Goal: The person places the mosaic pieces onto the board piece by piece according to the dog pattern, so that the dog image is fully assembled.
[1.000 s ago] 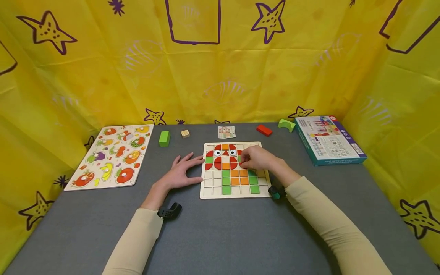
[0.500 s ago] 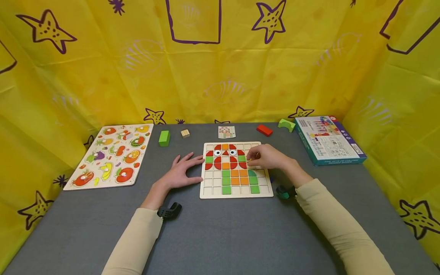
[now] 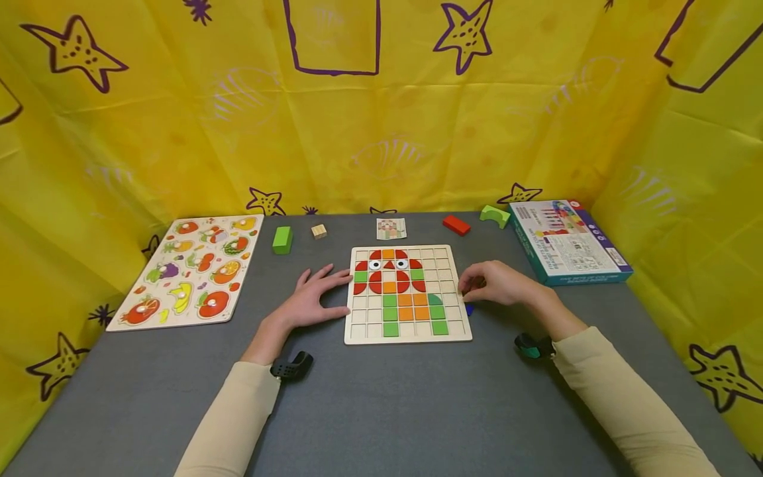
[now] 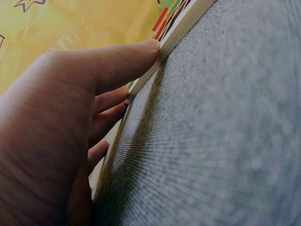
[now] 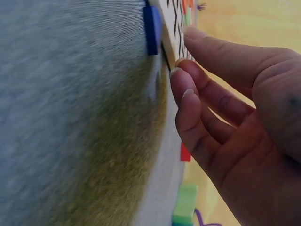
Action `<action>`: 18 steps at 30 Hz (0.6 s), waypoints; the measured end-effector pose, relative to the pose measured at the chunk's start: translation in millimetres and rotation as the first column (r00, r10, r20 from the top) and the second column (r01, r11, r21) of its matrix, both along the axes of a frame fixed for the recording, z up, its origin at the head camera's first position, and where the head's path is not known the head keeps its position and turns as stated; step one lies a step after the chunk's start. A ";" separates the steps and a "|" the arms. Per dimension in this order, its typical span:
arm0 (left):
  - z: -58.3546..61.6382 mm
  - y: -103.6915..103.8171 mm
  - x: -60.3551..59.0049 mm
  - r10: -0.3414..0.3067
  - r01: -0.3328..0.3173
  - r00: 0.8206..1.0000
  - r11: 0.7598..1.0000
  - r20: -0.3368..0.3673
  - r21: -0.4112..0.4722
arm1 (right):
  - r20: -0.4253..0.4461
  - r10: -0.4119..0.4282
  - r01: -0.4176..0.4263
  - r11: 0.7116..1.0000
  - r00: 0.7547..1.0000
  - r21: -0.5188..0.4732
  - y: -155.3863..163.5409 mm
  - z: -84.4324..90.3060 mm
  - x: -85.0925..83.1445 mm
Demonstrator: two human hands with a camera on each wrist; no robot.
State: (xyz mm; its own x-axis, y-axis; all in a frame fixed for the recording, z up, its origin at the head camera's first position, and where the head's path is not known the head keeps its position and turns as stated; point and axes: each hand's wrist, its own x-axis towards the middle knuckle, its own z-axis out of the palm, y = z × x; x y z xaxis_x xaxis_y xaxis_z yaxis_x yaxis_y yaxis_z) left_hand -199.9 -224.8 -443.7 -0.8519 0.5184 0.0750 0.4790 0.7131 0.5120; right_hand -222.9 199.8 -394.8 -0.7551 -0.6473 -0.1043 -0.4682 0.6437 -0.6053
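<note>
Two hands flank the square wooden grid board point(image 3: 408, 295) on the grey felt table point(image 3: 381, 397). Left hand point(image 3: 314, 299) lies flat, fingers spread and straight, thumb and fingertips against the board's left edge; the left wrist view confirms the thumb point(image 4: 123, 63) touching the rim. It holds nothing, only steadies.

Right hand point(image 3: 499, 283) sits just off the board's right edge, fingers loosely bent toward the rim; the right wrist view shows the fingertips point(image 5: 181, 77) close together with nothing clearly pinched between them. A small flat blue tile point(image 5: 151, 29) lies on the felt against the board's right side, just beside those fingers, partly hidden under the hand from the head view point(image 3: 469, 309).

Board carries a partial mosaic: red, orange and green tiles with two eye pieces in the upper middle, many cells bare.

Judgement: the step in hand looks like fetching the next piece. Next move calls for a fine pinch on the thin blue tile, lifting its edge off the felt, while the left hand keeps the board from sliding.

Elsewhere: fruit peg puzzle point(image 3: 191, 268) far left, teal game box point(image 3: 566, 242) far right.
</note>
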 end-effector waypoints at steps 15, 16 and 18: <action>-1.2 0.8 -0.5 0.003 -0.003 1.000 1.000 0.006 -0.001 | -0.019 0.067 -0.066 0.997 0.998 0.049 6.1 -7.1 17.4; -1.3 0.8 -0.7 0.004 -0.004 1.000 1.000 0.006 -0.002 | -0.023 0.068 -0.067 0.997 0.997 0.049 6.3 -7.3 18.1; -1.3 0.9 -0.9 0.003 -0.003 1.000 1.000 0.006 -0.003 | -0.021 0.064 -0.063 0.997 0.998 0.045 7.5 -8.4 19.2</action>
State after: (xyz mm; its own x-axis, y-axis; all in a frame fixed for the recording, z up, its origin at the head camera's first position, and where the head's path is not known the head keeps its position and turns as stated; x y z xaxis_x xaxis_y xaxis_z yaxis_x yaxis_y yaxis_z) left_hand -200.9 -223.9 -445.0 -0.8539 0.5159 0.0682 0.4735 0.7160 0.5129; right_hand -203.7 207.3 -403.3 -0.7153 -0.6889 -0.1172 -0.5220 0.6383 -0.5657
